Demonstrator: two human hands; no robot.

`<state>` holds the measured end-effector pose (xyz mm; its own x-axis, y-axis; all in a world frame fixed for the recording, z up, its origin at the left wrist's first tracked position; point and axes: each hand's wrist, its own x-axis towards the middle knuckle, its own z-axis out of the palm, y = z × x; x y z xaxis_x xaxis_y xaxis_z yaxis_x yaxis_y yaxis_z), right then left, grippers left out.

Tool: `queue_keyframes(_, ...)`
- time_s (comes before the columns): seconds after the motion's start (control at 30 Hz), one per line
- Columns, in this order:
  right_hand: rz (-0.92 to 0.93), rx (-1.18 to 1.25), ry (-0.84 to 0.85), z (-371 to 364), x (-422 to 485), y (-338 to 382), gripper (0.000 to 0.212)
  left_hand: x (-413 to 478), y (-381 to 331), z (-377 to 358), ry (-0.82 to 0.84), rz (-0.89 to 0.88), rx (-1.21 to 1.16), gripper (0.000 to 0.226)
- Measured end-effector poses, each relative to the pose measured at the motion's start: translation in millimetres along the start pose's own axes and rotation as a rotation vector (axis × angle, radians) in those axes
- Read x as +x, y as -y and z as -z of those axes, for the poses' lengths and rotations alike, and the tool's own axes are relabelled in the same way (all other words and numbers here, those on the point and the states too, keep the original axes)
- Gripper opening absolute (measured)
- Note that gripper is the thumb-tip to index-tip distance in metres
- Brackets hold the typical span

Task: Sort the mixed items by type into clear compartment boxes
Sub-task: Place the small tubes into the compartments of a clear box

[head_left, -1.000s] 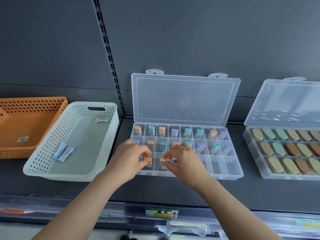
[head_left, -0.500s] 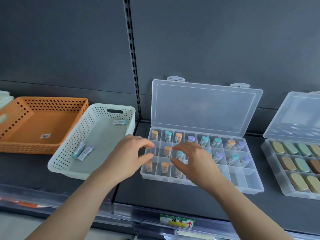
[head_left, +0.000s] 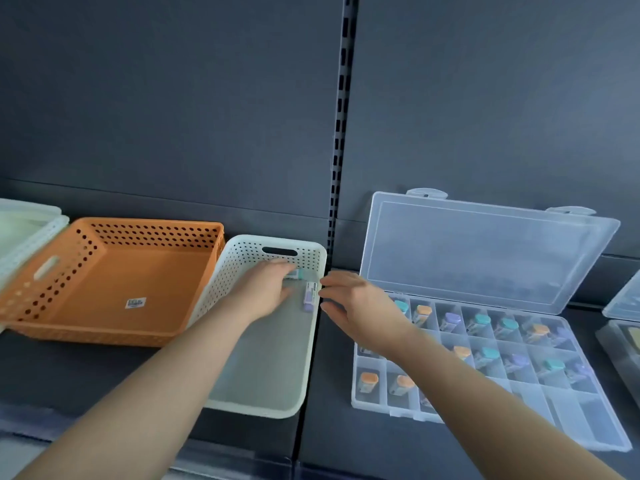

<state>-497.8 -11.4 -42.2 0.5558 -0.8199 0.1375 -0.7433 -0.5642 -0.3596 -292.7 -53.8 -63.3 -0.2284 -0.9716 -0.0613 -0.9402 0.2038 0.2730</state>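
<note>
Your left hand [head_left: 266, 289] lay on the teal tube [head_left: 298, 274], grasp unclear; your right hand [head_left: 356, 306] hovered loose and empty, ready for the purple tube [head_left: 309, 296].

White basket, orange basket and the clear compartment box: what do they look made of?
White basket: opaque moulded plastic, matte by the look, with rows of round holes and a cut-out handle slot.
Orange basket: probably the same kind of plastic, evenly orange, similar hole pattern.
Clear compartment box: rigid see-through plastic, slightly glossy; the dark wall shows through its raised lid, and the dividers are thin.
</note>
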Motion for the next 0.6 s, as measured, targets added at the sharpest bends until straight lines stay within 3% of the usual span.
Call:
queue_keyframes(0.17, -0.074, 0.076, -0.052, -1.9, 5.3, -1.7, 0.024, 20.4, 10.5, -16.8, 0.020, -0.057, 0.059, 0.028)
queue_keyframes(0.3, -0.078, 0.093, -0.061, -3.2, 7.7, 0.1, 0.021, 20.4, 11.6, -17.7, 0.109, -0.033, -0.148, 0.018)
queue_keyframes(0.43, -0.071, 0.092, -0.106, -4.5, 10.7, 3.6, 0.016, 15.3, 1.2, -13.5, 0.365, -0.077, -0.370, 0.059)
queue_keyframes(0.6, -0.077, 0.058, -0.108, -5.1, 13.1, 6.5, 0.015, 15.8, 1.5, -14.5, 0.346, -0.127, -0.235, 0.053)
